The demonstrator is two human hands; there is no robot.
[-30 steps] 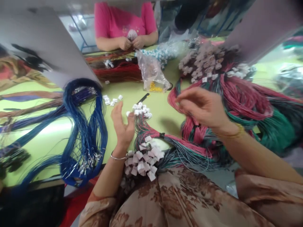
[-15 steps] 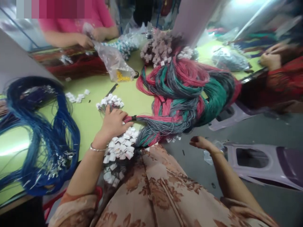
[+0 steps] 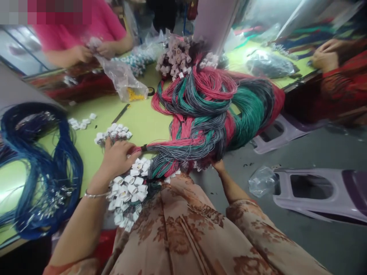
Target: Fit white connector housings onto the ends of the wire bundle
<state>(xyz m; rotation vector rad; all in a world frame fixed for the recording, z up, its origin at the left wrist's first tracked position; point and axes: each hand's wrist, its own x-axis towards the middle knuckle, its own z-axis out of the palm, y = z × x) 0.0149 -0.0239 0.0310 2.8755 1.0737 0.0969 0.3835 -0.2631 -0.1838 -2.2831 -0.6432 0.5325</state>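
Right grip (image 3: 218, 166) has come in from over the floor (image 3: 243, 162) to the near side of the heap (image 3: 206, 91); its fingertips go out of sight behind dark wires there, so how far open it is, or whether it holds any, I cannot tell. Left grip (image 3: 119, 156) keeps its place on the bundle (image 3: 169, 147), fingers loosely spread and curved over the wires between the white connectors (image 3: 122, 131) and the black tie (image 3: 143, 148); whether they close round the wires I cannot tell. Bundle lies along the near side of the desk (image 3: 143, 118) and runs right into the heap; a cluster (image 3: 130, 185) of more connectors sits against the dress (image 3: 183, 229).

Green desk shows between the blue coil (image 3: 69, 164) and the bundle; a dark strip (image 3: 120, 114) lies there, beyond the connectors; the heap spills past the desk edge, and grey floor shows from right grip across to the stool (image 3: 341, 191), with a clear bag (image 3: 262, 181) just beside it.

Wires cover much of the desk's near edge; the coil's tail is cut off at left; a co-worker's pink shirt (image 3: 97, 30) is blurred.
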